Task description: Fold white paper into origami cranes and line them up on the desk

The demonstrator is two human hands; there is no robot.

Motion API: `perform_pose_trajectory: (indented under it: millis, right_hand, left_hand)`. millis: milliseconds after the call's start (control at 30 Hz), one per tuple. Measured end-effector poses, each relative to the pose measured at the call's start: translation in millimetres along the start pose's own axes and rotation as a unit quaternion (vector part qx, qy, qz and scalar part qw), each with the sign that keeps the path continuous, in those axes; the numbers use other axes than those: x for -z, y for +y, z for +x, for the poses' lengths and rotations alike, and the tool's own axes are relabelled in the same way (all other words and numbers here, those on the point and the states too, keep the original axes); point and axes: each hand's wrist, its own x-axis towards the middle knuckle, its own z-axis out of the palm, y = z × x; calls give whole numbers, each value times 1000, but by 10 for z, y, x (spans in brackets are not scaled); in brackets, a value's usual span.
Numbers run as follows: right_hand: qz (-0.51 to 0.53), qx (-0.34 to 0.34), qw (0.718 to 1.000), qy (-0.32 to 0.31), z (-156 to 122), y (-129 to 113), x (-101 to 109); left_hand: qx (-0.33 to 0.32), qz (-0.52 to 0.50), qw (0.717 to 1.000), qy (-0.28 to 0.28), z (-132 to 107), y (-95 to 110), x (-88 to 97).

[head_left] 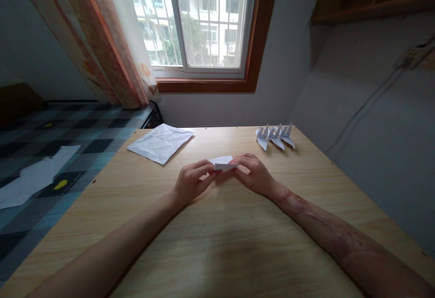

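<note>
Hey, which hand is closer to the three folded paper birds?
Right. The right hand is in front and to the left of the paper birds; the left hand is farther left.

Barred window (214, 26) – daylit, orange-patterned curtain (98, 39), checked bed (76, 171)

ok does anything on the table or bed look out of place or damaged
Nothing looks spilled. The flat white paper sheet at the back left of the pale wood-grain table is visibly creased and askew; loose white paper on the dark checked bed looks somewhat stray.
</note>
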Motion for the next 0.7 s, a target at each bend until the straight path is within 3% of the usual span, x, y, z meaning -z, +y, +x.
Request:
perform_pose_trajectory:
  millis: [133, 200, 333, 467, 600, 700]
  right_hand:
    - [65, -87, 992, 67, 4, -4, 21]
    - [94, -128, 983, 95, 4, -12, 30]
    - [166, -165, 964, 127, 6, 1, 25]
    - [231, -201, 950, 67, 3, 84, -13]
    - [295, -251, 918, 90, -1, 200, -30]
    - [278, -266, 919, 80, -4, 264, -23]
  left_hand:
    - [166, -93, 980, 62, 22, -11, -21]
    - [219, -150, 961, 77, 41, -50, -38]
    - [267, -270, 922, 79, 86, -140, -69]
    - [330, -331, 879, 90, 102, -186, -81]
    - [352, -328, 873, 85, 99, -211, -56]
    - [363, -310, 869, 128, 100, -272, -38]
